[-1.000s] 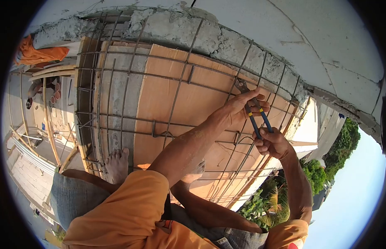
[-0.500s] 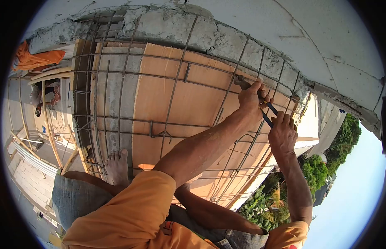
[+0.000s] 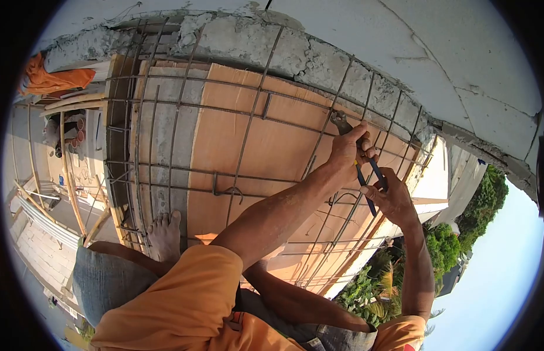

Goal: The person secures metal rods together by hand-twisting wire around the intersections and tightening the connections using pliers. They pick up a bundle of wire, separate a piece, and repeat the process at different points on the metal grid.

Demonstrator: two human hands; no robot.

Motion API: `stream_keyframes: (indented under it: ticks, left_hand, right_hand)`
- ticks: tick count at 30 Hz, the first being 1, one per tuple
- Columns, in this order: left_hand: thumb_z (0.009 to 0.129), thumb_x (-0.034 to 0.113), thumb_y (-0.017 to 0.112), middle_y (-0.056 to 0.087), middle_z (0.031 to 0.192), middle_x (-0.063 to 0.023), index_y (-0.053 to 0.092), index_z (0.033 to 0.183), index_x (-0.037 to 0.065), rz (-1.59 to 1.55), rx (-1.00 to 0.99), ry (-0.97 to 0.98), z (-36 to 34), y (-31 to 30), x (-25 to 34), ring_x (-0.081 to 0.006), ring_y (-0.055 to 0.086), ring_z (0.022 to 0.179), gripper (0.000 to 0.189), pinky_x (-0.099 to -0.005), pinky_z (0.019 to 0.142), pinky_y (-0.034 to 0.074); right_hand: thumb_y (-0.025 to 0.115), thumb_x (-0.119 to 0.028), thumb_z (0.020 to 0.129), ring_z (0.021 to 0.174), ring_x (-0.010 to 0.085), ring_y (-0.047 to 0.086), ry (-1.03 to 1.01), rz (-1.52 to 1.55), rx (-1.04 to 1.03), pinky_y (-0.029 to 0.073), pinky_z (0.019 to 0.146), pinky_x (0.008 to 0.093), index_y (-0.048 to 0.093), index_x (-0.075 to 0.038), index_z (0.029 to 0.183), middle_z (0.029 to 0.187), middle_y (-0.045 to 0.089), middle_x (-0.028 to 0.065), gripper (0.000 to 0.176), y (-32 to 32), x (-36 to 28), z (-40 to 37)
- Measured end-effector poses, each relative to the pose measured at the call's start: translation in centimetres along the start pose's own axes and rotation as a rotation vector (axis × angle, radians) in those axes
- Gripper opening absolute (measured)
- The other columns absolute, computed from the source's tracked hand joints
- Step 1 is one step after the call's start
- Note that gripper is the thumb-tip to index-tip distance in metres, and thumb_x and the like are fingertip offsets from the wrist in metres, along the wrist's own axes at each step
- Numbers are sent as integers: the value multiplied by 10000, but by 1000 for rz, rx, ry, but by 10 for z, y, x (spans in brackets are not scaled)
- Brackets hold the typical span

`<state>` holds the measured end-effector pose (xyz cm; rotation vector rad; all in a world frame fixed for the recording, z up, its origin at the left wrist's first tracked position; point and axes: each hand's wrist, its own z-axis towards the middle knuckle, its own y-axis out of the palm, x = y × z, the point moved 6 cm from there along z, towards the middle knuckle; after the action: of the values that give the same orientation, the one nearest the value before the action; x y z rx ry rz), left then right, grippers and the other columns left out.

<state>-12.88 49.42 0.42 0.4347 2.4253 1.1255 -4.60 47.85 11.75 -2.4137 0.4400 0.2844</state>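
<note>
Dark steel pincers (image 3: 342, 121) with blue handle grips reach up to a rebar crossing, their jaws at or against the bars of the mesh. My left hand (image 3: 347, 151) is closed around the tool below its head. Lower down and to the right, my right hand (image 3: 393, 200) pinches one blue handle between thumb and fingers. The other handle, with a yellow patch, shows beside it. Whether wire sits in the jaws is too small to tell. Around both hands runs the rebar mesh (image 3: 257, 89), raised over plywood sheets (image 3: 225, 137).
A rough concrete edge (image 3: 248, 47) borders the mesh along the top. My bare foot (image 3: 164, 235) stands at the left. Beyond the left edge, a person (image 3: 52, 133) works far below among bamboo poles (image 3: 69, 169). Trees (image 3: 441, 243) lie past the right drop. An orange cloth (image 3: 52, 76) hangs upper left.
My right hand has shifted slightly left and turned on the handles. The pincers have tilted, and more of the handles now shows. The left hand keeps its grip.
</note>
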Motion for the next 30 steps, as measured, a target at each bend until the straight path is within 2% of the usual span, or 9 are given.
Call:
stream_keyframes:
  ticks: [3,7,10,12,16,20,24,26,30]
  left_hand:
    - [913,335,645,474,572,13,525,810,104,-64,8,77,-1,6,2,-154,504,533,280,-363,642,484]
    - [881,345,683,500,594,6,550,839,100,-32,34,92,8,-8,-1,-160,526,552,282,-373,664,498]
    - [841,370,721,590,686,-25,577,924,95,100,-32,107,-10,-19,0,-192,618,693,321,-382,750,524]
    - [814,393,740,655,808,-65,573,1026,93,181,-233,17,-28,-18,8,-236,656,882,404,-386,851,525]
    - [836,357,723,666,856,-88,542,1092,97,69,-191,-32,-9,-16,5,-260,654,935,408,-412,867,532]
    - [867,247,686,584,704,-37,573,891,98,-74,-123,13,4,-8,-1,-197,623,720,189,-422,819,550]
    - [873,200,656,550,662,-37,553,785,85,-62,56,97,-3,8,2,-182,604,674,178,-390,721,575]
    - [886,223,647,559,687,-43,555,779,74,-82,38,116,0,12,1,-188,616,687,205,-380,710,580]
    - [901,390,629,637,979,-112,550,978,35,17,38,120,-5,-2,1,-228,641,968,372,-386,842,551]
  right_hand:
    - [781,-320,751,875,306,576,-149,-867,498,492,702,407,348,88,1330,970,533,187,830,23,-51,-30]
    - [696,-189,823,778,298,582,-130,-916,630,450,609,368,473,49,1133,907,561,181,450,31,-9,-1]
    - [581,-161,914,509,173,468,187,501,-139,375,477,340,563,11,922,669,514,57,173,36,13,2]
    - [584,-189,930,512,132,440,273,1077,-379,371,469,308,580,12,954,645,470,10,202,54,7,-2]
    - [596,-191,923,496,153,481,266,1203,-444,399,455,296,587,32,1004,635,517,26,237,53,16,2]
    - [630,-264,913,560,210,629,164,871,-389,509,471,313,543,83,1108,734,638,124,407,16,7,4]
    - [719,-331,832,644,220,619,-37,-80,154,499,552,339,468,65,1236,806,603,119,618,-10,-43,-19]
    - [722,-269,802,788,222,575,-220,-1098,678,471,671,349,489,52,1224,869,548,104,579,0,-75,-38]
    - [619,-129,852,720,263,580,-162,-775,555,450,627,403,570,26,1052,778,539,119,257,2,-27,-12]
